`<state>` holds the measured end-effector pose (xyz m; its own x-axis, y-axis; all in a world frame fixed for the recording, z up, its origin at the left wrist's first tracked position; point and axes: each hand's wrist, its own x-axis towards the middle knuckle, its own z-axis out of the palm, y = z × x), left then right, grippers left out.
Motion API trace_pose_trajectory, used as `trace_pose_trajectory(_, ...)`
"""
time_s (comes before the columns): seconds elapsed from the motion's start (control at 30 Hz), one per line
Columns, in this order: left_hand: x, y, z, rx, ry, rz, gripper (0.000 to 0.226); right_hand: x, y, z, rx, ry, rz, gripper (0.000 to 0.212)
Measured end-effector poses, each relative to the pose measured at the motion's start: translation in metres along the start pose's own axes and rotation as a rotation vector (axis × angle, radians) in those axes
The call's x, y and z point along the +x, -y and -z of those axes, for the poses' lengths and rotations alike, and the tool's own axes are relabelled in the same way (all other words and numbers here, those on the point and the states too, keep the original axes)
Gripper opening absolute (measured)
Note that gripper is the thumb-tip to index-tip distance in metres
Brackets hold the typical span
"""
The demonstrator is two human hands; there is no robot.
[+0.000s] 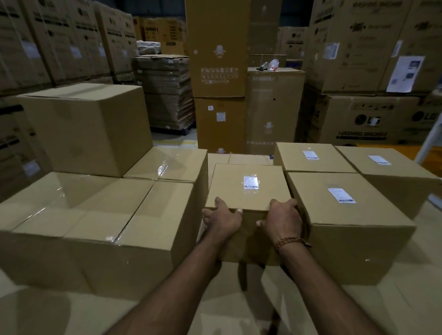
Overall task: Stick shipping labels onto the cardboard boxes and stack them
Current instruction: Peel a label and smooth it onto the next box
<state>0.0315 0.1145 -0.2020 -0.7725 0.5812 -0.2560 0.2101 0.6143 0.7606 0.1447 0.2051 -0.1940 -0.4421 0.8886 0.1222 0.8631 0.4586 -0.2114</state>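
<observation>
Both my hands, left hand (221,218) & right hand (284,216), gripped the labelled box (246,189); 3 labelled boxes (344,201) sat at 3 o'clock, unlabelled boxes (89,212) at 9.

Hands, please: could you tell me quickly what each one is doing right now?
Left hand: grips the labelled box at its near left corner.
Right hand: grips the same box at its near right corner.

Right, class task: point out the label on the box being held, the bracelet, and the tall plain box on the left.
Shipping label (251,182), head view: middle of the white sticker.
Bracelet (290,241), head view: beads across the right wrist.
Tall plain box (90,128), head view: its bare front face.
</observation>
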Motion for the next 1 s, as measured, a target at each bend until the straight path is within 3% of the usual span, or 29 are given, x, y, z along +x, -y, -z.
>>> trace_pose_trajectory(0.27, -0.084, 0.038, 0.017, 0.018, 0.05, 0.003, 0.089, -0.09, -0.016, 0.02, 0.09, -0.012, -0.057, 0.059)
trace_pose_trajectory(0.4, -0.132, 0.064, 0.03, -0.03, 0.06, -0.031, 0.085, -0.139, -0.021, 0.023, 0.155, -0.023, -0.103, 0.077)
trace_pose_trajectory(0.57, -0.194, 0.117, 0.045, -0.056, 0.031, -0.103, 0.08, -0.214, -0.018, 0.025, 0.245, -0.17, -0.225, 0.09)
trace_pose_trajectory(0.83, -0.28, 0.183, 0.086, -0.156, 0.051, -0.171, 0.069, -0.309, -0.012, 0.027, 0.209, -0.241, -0.373, 0.077)
trace_pose_trajectory(1.0, -0.304, 0.204, 0.099, -0.111, -0.061, -0.142, 0.074, -0.338, -0.013, 0.028, 0.195, -0.208, -0.371, 0.073)
